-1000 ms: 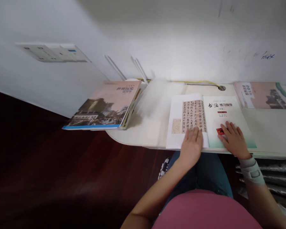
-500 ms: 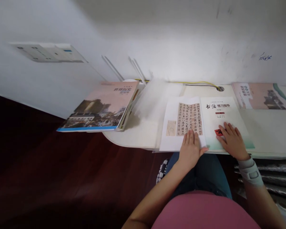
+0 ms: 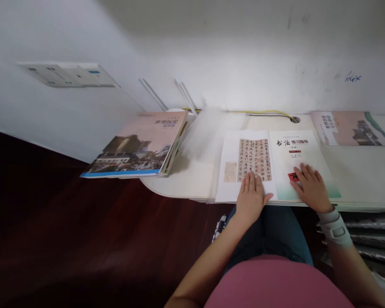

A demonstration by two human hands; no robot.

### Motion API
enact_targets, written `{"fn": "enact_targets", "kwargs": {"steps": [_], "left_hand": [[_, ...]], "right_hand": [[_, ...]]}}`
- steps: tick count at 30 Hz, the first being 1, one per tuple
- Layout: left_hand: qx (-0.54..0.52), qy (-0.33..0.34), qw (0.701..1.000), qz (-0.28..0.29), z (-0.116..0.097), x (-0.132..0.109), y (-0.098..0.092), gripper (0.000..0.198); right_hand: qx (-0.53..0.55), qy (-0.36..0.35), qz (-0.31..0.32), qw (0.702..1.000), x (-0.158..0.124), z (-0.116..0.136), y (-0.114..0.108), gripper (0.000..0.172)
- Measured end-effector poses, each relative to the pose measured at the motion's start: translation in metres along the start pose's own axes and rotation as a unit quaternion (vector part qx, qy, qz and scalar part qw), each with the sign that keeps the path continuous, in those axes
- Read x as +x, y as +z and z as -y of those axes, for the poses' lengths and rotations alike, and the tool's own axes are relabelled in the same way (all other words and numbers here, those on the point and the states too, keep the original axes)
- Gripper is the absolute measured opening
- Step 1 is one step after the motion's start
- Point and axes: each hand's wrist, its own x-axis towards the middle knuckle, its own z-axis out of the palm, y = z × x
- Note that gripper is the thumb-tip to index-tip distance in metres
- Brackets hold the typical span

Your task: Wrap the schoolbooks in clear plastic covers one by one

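Observation:
An open calligraphy booklet (image 3: 276, 149) lies on the white desk (image 3: 192, 179) in front of me. Its left page shows a tan block of brush characters, its right page a title and a small red mark. My left hand (image 3: 250, 196) rests flat on the lower part of the left page, fingers stretched out. My right hand (image 3: 311, 188) lies flat on the right page beside the red mark, fingers spread. A white band is wrapped round my right wrist.
A stack of textbooks (image 3: 137, 145) overhangs the desk's left end. Another textbook (image 3: 349, 128) lies at the back right. A yellow cable (image 3: 269, 113) runs along the wall to a hole in the desk. Wall sockets (image 3: 67, 75) sit at the left. Dark red floor lies below.
My left hand has slid a little left and down on the left page, with the thumb now spread outward. The right hand stays flat on the right page.

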Motion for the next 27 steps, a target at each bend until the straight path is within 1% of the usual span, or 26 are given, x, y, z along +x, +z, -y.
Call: {"fn": "enact_targets", "kwargs": {"steps": [3, 4, 5, 8, 10, 12, 14, 16, 17, 19, 20, 22, 23, 24, 25, 27], "left_hand": [[-0.015, 0.051, 0.999, -0.013, 0.011, -0.005, -0.01, 0.046], [-0.013, 0.048, 0.998, -0.023, 0.018, -0.007, -0.015, 0.042], [-0.003, 0.026, 0.999, -0.036, 0.026, -0.008, -0.02, 0.042], [0.038, -0.113, 0.991, -0.062, 0.057, -0.012, -0.031, 0.048], [0.048, -0.182, 0.981, -0.049, 0.078, -0.015, -0.035, 0.051], [0.034, -0.224, 0.974, -0.019, 0.096, -0.018, -0.037, 0.051], [-0.001, -0.265, 0.964, 0.004, 0.111, -0.021, -0.041, 0.047], [-0.079, -0.307, 0.948, 0.004, 0.121, -0.024, -0.049, 0.04], [-0.14, -0.322, 0.936, -0.009, 0.124, -0.025, -0.056, 0.037], [-0.29, -0.326, 0.898, -0.063, 0.123, -0.027, -0.074, 0.033], [-0.365, -0.313, 0.871, -0.102, 0.119, -0.028, -0.085, 0.032], [-0.487, -0.263, 0.813, -0.18, 0.102, -0.028, -0.108, 0.027], [-0.533, -0.234, 0.787, -0.207, 0.091, -0.028, -0.118, 0.023], [-0.569, -0.205, 0.767, -0.213, 0.078, -0.027, -0.128, 0.02], [-0.598, -0.176, 0.753, -0.209, 0.065, -0.024, -0.136, 0.019], [-0.646, -0.099, 0.736, -0.176, 0.041, -0.014, -0.144, 0.02]], "right_hand": [[0.015, 0.001, -0.002, 1.0, 0.0, 0.002, -0.003, 0.049], [0.025, -0.003, -0.002, 1.0, 0.001, 0.005, -0.005, 0.048], [0.039, -0.014, -0.001, 0.999, 0.001, 0.011, -0.008, 0.047], [0.096, -0.091, 0.011, 0.991, 0.003, 0.039, -0.016, 0.049], [0.122, -0.147, 0.029, 0.981, 0.004, 0.061, -0.019, 0.058], [0.127, -0.18, 0.037, 0.975, 0.005, 0.078, -0.018, 0.07], [0.124, -0.196, 0.035, 0.972, 0.005, 0.087, -0.015, 0.076], [0.121, -0.197, 0.029, 0.972, 0.005, 0.087, -0.011, 0.07], [0.122, -0.195, 0.024, 0.973, 0.004, 0.086, -0.009, 0.065], [0.129, -0.182, 0.011, 0.975, 0.0, 0.084, -0.008, 0.053], [0.137, -0.174, 0.006, 0.975, -0.003, 0.083, -0.008, 0.049], [0.164, -0.155, -0.002, 0.974, -0.009, 0.085, -0.011, 0.048], [0.187, -0.144, -0.007, 0.972, -0.013, 0.087, -0.013, 0.05], [0.219, -0.132, -0.015, 0.967, -0.017, 0.089, -0.015, 0.051], [0.263, -0.117, -0.026, 0.957, -0.02, 0.091, -0.017, 0.052], [0.378, -0.07, -0.043, 0.922, -0.025, 0.091, -0.02, 0.049]]}}
